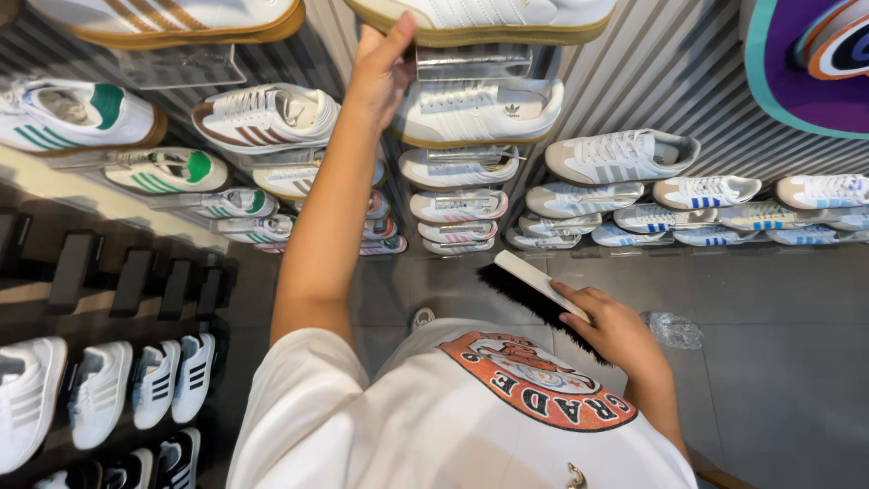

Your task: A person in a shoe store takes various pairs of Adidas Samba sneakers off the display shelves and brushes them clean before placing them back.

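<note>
The left hand (pixel 380 68) is raised to the wall display, its thumb pointing up against the tan sole of a white sneaker (pixel 484 18) on the topmost clear shelf (pixel 471 62); the other fingers go behind the shoe's end, so how tightly they grip cannot be told. That sneaker lies on its side to the camera, its long axis running left to right across the top edge of the view. The right hand (pixel 611 330) is low, near the white printed shirt (pixel 471 417), with fingers curled around one end of a brush (pixel 534 285) that has a pale wooden back and dark bristles. The brush's long axis slants from the hand up and to the left, bristles facing down and left, over the grey floor (pixel 769 362). More white sneakers with coloured stripes fill the ribbed wall, and a crumpled clear plastic bottle (pixel 674 330) lies on the floor just beside the right hand.
</note>
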